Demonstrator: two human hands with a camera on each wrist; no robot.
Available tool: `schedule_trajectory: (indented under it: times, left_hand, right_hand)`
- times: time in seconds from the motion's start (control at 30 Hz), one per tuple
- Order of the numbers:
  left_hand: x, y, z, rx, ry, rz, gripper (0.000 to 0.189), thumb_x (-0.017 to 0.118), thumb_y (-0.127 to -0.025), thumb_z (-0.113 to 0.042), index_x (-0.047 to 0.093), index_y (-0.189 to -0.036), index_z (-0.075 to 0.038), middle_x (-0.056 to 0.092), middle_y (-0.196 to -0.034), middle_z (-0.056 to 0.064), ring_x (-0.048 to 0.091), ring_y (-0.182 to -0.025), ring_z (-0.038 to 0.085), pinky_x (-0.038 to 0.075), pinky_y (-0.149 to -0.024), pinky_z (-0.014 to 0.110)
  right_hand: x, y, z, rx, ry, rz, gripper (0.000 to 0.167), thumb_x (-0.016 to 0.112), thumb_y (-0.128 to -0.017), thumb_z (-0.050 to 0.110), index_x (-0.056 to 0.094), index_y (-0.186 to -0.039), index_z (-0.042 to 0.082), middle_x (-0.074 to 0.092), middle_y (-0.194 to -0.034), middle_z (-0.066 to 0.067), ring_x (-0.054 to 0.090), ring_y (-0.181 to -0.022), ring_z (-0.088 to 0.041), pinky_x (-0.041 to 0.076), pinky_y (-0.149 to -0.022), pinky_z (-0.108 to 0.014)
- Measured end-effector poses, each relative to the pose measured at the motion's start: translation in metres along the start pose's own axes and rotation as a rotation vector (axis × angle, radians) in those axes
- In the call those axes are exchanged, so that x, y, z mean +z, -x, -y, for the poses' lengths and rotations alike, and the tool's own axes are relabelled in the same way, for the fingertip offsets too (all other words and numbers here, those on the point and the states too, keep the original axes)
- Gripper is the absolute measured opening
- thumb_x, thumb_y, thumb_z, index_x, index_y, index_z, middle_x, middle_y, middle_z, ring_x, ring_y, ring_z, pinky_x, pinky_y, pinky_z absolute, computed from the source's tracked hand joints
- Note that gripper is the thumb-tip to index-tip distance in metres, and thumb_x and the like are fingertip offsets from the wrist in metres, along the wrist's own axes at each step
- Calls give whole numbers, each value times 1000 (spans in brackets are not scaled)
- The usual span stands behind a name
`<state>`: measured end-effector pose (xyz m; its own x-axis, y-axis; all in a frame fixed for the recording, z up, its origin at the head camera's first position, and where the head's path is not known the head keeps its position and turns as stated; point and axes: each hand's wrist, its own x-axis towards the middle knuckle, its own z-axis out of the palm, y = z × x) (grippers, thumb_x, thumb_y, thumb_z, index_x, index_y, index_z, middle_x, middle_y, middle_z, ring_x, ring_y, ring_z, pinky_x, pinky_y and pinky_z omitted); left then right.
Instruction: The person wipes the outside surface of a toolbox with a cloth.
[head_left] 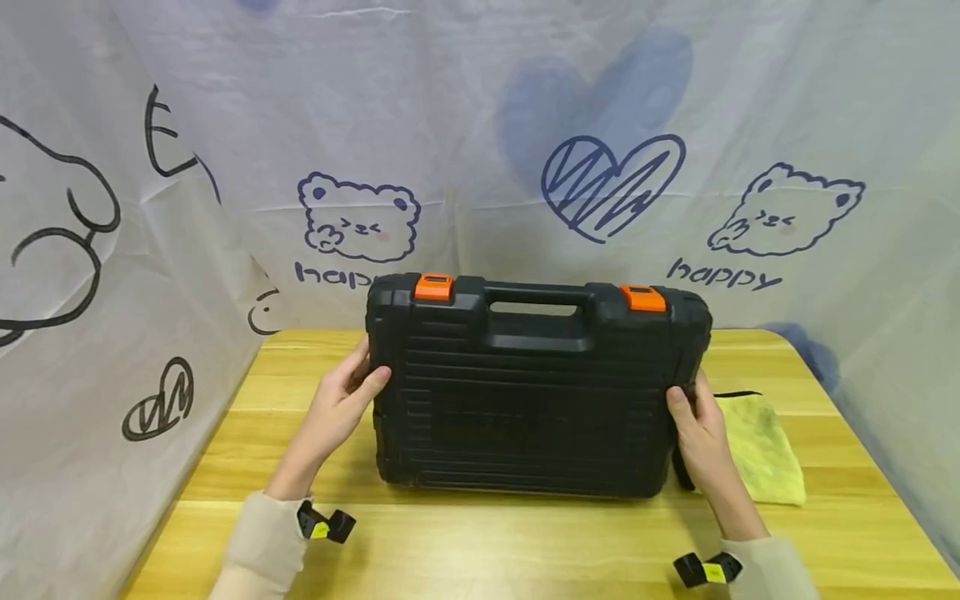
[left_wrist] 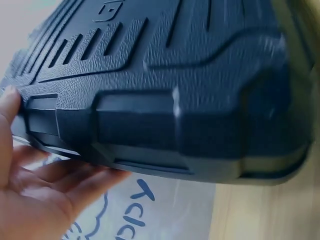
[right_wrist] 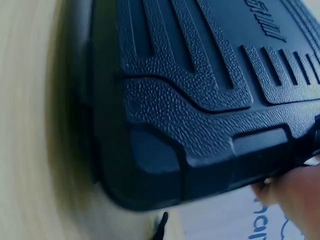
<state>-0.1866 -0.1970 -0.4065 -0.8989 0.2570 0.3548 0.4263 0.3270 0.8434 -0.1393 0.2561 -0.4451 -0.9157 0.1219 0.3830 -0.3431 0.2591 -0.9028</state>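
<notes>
One black case [head_left: 525,392] (two orange latches [head_left: 433,287]) is held upright over a wooden table [head_left: 517,550]: left hand [head_left: 341,404] and right hand [head_left: 701,429] grip opposite ends, thumbs [head_left: 375,382] in front, fingers [left_wrist: 95,185] behind.

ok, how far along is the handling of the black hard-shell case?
Done: the black hard-shell case is roughly upright, carry handle on top. In hand: left hand and right hand grip its two ends; I can't tell whether its base touches the table. Left: probably setting it down and letting go; opening too, if wanted, as both orange latches look fastened.
</notes>
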Motion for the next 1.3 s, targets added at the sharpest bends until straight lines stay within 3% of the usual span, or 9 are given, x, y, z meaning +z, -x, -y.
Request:
schedule_trajectory:
  times: [0.13,0.27,0.43,0.6,0.8,1.03,1.3]
  left_hand:
    - [-2,2,-6,-65,27,30,56,53,-104,-21,33,-156,-24,54,-143,9,63,-112,14,52,-89,23]
    - [-3,4,-6,-176,89,54,54,53,-105,-28,37,-154,-15,63,-129,18,68,-100,16,59,-79,33]
    - [2,6,8,-323,76,102,67,53,-103,-42,35,-154,-3,63,-127,22,68,-105,26,59,-79,42]
    - [7,6,23,-440,139,144,75,54,-99,-51,35,-153,-3,63,-128,20,69,-104,29,58,-80,46]
    - [12,0,37,-475,176,158,72,54,-99,-52,42,-149,-2,70,-113,19,73,-88,28,60,-72,45]
    - [20,-5,55,-520,84,185,61,52,-100,-51,64,-124,4,68,-70,8,62,-57,16,55,-54,34]
    - [27,-12,61,-503,-94,206,60,46,-103,-52,70,-101,3,69,-75,9,64,-55,20,56,-53,36]
  right_hand:
    - [0,1,13,102,75,42,49,39,-109,25,31,-157,24,45,-146,-8,51,-116,-3,44,-89,-14]
    - [1,-1,18,222,48,96,54,40,-107,37,28,-158,24,40,-150,-17,49,-116,-4,45,-88,-14]
    - [3,-4,13,370,-2,165,62,39,-105,46,27,-158,16,40,-149,-18,51,-115,-8,47,-88,-18]
    - [4,-8,4,475,2,233,72,39,-103,54,19,-160,14,40,-149,-22,54,-119,-21,49,-92,-28]
    - [8,-17,-3,556,0,270,84,41,-99,62,18,-159,8,43,-145,-27,57,-120,-32,51,-95,-43]
    - [11,-17,-16,632,6,314,86,43,-100,58,20,-156,-2,47,-140,-29,63,-110,-28,55,-88,-42]
    - [14,-19,-27,654,-5,303,81,43,-103,53,20,-156,-4,47,-140,-31,64,-110,-28,56,-88,-41]
